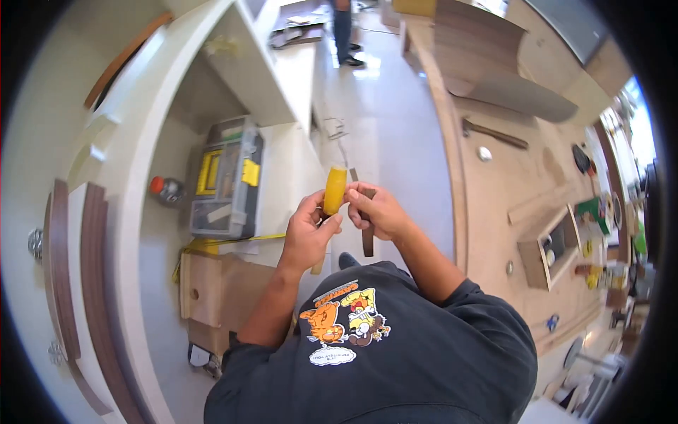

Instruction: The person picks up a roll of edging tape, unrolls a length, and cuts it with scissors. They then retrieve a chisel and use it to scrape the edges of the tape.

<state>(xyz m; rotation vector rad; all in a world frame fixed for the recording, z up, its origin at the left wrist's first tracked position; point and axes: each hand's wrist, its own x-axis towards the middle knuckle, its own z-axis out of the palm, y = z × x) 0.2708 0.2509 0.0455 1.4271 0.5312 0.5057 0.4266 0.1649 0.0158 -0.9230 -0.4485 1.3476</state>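
In front of my chest, my left hand [308, 227] is closed around a yellow roll of tape [335, 189], which is held upright with its outer edge facing me. My right hand [381, 213] is close beside it, its fingertips at the roll's right side. A thin dark brown strip [368, 242] passes through the fingers of my right hand, with one end above the hand and one hanging below. Whether the right fingertips also hold the tape's loose end cannot be made out.
At left, a cabinet shelf holds a clear-lidded toolbox [224, 180] and a jar with a red lid [167, 189]. On the right, a workbench carries a hammer [496, 133], a wooden box [549, 249] and curved sheets [512, 95]. A person [344, 32] stands farther down the aisle.
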